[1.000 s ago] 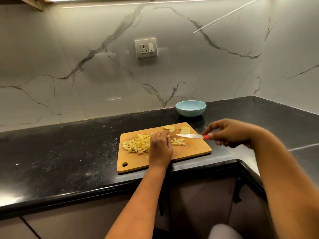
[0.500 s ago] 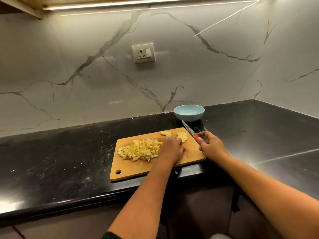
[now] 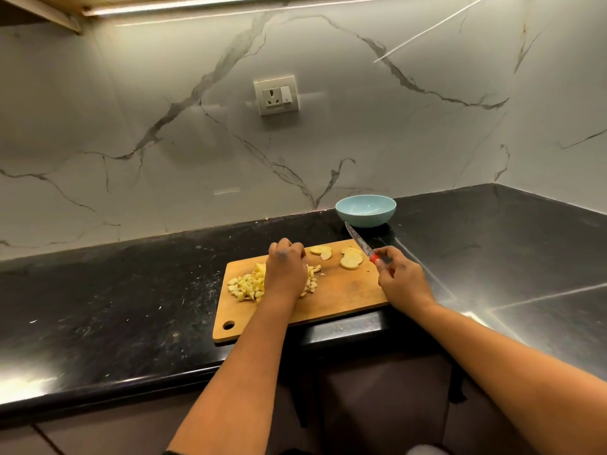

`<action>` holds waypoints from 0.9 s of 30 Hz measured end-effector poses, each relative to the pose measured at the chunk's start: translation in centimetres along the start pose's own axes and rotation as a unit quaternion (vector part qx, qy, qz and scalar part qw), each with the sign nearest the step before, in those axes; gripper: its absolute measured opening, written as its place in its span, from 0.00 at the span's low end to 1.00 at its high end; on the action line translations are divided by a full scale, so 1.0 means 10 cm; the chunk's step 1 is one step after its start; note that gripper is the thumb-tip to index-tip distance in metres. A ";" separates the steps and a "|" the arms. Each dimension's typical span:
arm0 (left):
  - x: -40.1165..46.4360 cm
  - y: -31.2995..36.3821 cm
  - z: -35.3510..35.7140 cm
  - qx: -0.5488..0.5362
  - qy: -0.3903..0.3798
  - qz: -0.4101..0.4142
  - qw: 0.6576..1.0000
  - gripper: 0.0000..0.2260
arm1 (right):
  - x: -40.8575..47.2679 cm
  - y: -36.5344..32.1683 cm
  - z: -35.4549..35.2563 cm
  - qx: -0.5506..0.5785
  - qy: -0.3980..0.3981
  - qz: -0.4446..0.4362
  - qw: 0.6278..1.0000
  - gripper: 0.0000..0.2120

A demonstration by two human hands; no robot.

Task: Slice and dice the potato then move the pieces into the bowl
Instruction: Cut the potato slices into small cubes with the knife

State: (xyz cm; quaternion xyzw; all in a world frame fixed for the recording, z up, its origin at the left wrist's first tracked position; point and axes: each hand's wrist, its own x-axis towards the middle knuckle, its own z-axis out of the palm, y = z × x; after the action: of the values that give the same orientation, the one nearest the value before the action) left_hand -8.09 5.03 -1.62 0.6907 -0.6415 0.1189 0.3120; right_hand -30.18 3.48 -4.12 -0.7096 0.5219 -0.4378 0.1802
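1. A black, speckled, glossy worktop (image 3: 108,300) is carrying a flat wooden cutting board (image 3: 341,300) with a hanging hole at its near-left corner; the board's near edge is overhanging the worktop slightly.
2. A heap of pale yellow diced potato (image 3: 247,285) is lying on the left part of the board. The cubes look small, light and wet, likely slippery and prone to scatter, so scooping from underneath with a cupped palm should suit better than pinching.
3. The left hand (image 3: 286,269) is resting over the heap, its fingers curled downward around the dice; whether it is actually holding any I cannot tell.
4. Round, stiff potato slices (image 3: 351,259) are lying undiced at the board's far side. They should sit flat and steady for cutting if held down from above.
5. The right hand (image 3: 402,280) is pinching the red handle of a knife (image 3: 359,240) between thumb and fingers, blade pointing away towards the bowl.
6. A smooth, pale blue bowl (image 3: 365,211) is standing empty just beyond the board.
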 end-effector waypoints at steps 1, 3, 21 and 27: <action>0.03 -0.02 -0.04 -0.024 0.001 -0.016 1.000 0.09 | 0.00 0.00 0.00 0.002 -0.001 0.002 1.000 0.09; 0.08 -0.03 -0.07 -0.047 -0.009 -0.031 0.998 0.09 | 0.01 -0.01 0.01 0.005 -0.001 0.004 1.000 0.09; 0.28 0.58 0.32 0.025 -0.263 0.064 0.962 0.13 | 0.04 0.03 0.08 0.049 0.017 0.015 0.999 0.10; 0.25 0.65 0.12 0.031 -0.321 0.020 0.946 0.15 | 0.04 0.01 0.08 0.050 0.014 0.013 0.999 0.10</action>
State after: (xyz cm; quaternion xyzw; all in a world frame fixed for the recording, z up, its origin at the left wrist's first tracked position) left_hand -14.21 2.43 0.61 0.6890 -0.7170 -0.0829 0.0658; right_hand -29.55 2.93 -4.47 -0.6863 0.5111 -0.4710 0.2142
